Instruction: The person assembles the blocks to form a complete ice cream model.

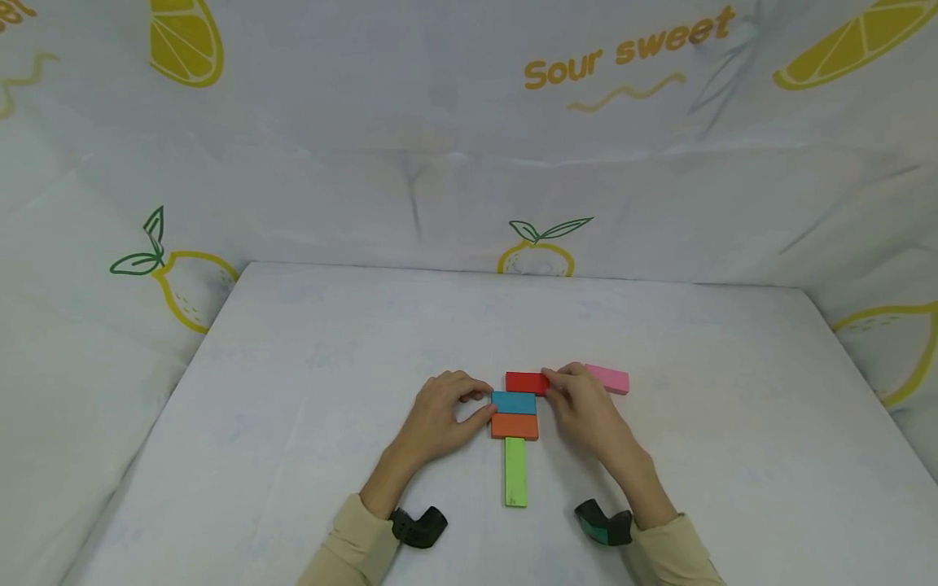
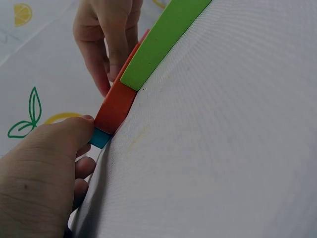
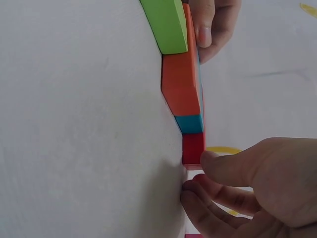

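Flat coloured blocks lie together on the white table. A green block (image 1: 516, 473) points lengthwise toward the person, its far end meeting an orange block (image 1: 515, 426) laid crosswise. Against the orange one lies a blue block (image 1: 514, 403), and beyond that a red block (image 1: 524, 382), shifted to the right. With thumb and forefinger, the left hand (image 1: 440, 413) holds the blue block's left end. The right hand (image 1: 589, 413) pinches the right end of the red block (image 3: 193, 148) between thumb and fingers. Just past the right hand, a pink block (image 1: 609, 378) lies apart and slightly slanted.
White cloth with lemon prints (image 1: 536, 259) hangs behind and beside the table (image 1: 352, 325). A dark wrist device (image 1: 421, 527) sits at the left wrist, and another dark wrist device (image 1: 605, 524) at the right.
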`<control>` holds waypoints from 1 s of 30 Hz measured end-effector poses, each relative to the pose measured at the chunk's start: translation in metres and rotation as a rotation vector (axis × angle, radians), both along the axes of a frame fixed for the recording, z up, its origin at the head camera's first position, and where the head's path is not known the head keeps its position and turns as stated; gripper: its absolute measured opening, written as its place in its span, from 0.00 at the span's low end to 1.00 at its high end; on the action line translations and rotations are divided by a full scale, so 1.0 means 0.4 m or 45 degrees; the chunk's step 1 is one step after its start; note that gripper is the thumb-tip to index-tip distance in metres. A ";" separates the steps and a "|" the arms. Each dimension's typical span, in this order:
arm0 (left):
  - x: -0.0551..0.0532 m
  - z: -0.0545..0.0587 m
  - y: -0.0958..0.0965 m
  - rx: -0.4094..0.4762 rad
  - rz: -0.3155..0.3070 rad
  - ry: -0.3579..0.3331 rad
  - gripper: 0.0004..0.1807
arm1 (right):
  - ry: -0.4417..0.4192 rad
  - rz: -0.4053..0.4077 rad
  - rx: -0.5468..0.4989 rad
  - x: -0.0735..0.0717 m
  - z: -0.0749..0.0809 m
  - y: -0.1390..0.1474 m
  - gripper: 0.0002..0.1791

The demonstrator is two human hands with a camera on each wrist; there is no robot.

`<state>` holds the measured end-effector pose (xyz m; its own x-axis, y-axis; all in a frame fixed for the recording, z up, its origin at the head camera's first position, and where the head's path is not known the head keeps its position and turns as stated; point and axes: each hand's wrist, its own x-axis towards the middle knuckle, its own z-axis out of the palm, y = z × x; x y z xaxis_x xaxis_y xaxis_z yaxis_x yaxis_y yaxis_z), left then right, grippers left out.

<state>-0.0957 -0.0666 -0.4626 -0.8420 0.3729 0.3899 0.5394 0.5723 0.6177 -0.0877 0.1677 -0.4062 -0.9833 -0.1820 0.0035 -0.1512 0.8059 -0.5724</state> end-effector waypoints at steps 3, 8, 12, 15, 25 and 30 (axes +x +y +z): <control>0.000 0.000 0.000 0.002 0.000 -0.002 0.10 | -0.004 0.013 -0.004 -0.002 -0.001 -0.004 0.20; 0.000 0.000 0.001 -0.002 0.001 0.002 0.10 | -0.025 0.027 -0.002 -0.003 0.000 -0.011 0.21; 0.000 0.000 0.001 -0.002 -0.001 0.002 0.10 | -0.040 0.032 -0.001 -0.003 -0.001 -0.018 0.21; -0.001 -0.001 0.001 -0.009 -0.002 -0.006 0.11 | -0.047 0.036 -0.004 -0.002 -0.003 -0.023 0.22; -0.001 0.001 0.001 -0.016 -0.002 -0.007 0.11 | 0.005 0.063 0.005 -0.001 -0.011 -0.033 0.21; 0.001 0.003 0.001 -0.004 -0.004 0.013 0.11 | 0.028 0.068 -0.005 0.001 -0.013 -0.034 0.21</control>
